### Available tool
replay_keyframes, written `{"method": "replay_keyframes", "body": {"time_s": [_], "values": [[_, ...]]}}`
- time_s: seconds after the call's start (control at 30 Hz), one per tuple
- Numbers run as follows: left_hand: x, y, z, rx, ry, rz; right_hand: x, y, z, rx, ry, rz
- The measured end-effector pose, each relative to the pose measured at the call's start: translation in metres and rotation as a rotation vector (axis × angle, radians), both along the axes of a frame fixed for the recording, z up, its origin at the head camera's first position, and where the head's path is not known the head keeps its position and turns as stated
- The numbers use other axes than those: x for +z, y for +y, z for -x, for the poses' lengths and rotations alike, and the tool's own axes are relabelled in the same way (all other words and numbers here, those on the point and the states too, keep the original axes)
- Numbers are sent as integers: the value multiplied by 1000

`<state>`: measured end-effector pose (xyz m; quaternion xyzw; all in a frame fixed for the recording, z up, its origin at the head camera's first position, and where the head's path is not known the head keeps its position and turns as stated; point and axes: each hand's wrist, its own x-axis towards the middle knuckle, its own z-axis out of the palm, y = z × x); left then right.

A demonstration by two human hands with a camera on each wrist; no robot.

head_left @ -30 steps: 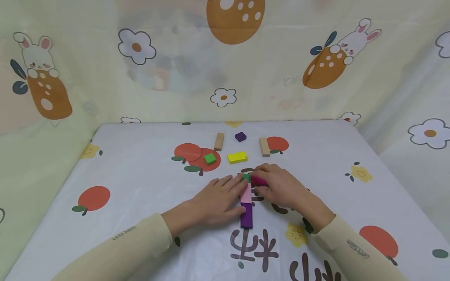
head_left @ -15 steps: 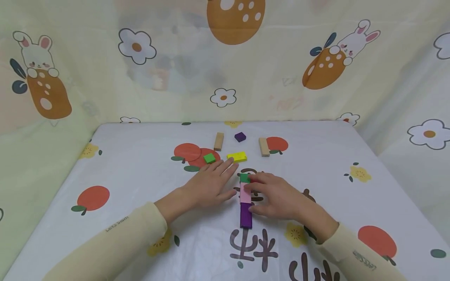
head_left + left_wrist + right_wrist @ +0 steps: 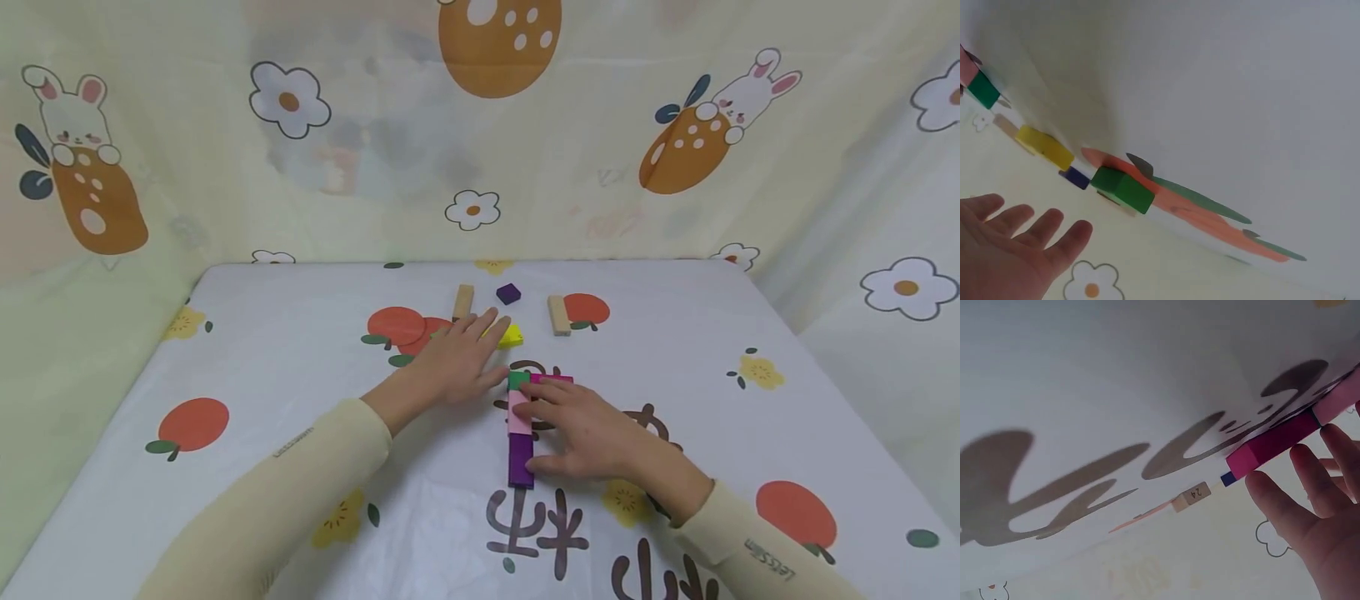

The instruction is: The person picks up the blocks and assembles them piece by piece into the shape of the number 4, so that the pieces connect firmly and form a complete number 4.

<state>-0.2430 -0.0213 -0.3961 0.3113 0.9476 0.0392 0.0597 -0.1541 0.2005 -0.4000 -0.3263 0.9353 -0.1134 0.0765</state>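
Observation:
In the head view a purple block (image 3: 521, 461), a pink block (image 3: 519, 414) and a dark green block (image 3: 517, 380) form a column, with a magenta block (image 3: 558, 379) extending right from its top end. My right hand (image 3: 592, 429) lies over the column's right side, fingertips at the pink and purple blocks, fingers spread and relaxed. My left hand (image 3: 459, 358), fingers spread, hovers by the yellow block (image 3: 512, 336), partly covering it. The left wrist view shows a light green block (image 3: 1124, 189) beyond the fingers of my left hand (image 3: 1016, 250), which holds nothing.
Two wooden blocks (image 3: 463, 302), (image 3: 558, 316) stand apart at the back of the table, with a small dark purple block (image 3: 508, 293) between them. A patterned cloth covers the table (image 3: 285, 350), and a similar curtain (image 3: 375, 167) hangs behind.
My left hand has left the column and moved up toward the yellow block. My right hand has let go of the magenta block and shifted down beside the column.

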Motion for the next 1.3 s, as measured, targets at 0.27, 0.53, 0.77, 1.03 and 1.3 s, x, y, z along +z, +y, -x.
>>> {"method": "replay_keyframes", "body": {"time_s": [0.27,0.53,0.77,1.03,1.3], "values": [[1,18,20,66,-59,15,-4,3,0,2,17,-1],[-5,28,32,77,-70,27,-4,1,-1,-12,13,15],[-15,33,38,54,-30,77,-4,1,-1,-13,18,15],[-15,40,42,16,63,153,-2,-1,-2,-43,-11,-4],[-13,37,39,-2,92,130,-2,-1,-3,-45,-17,-8]]}}
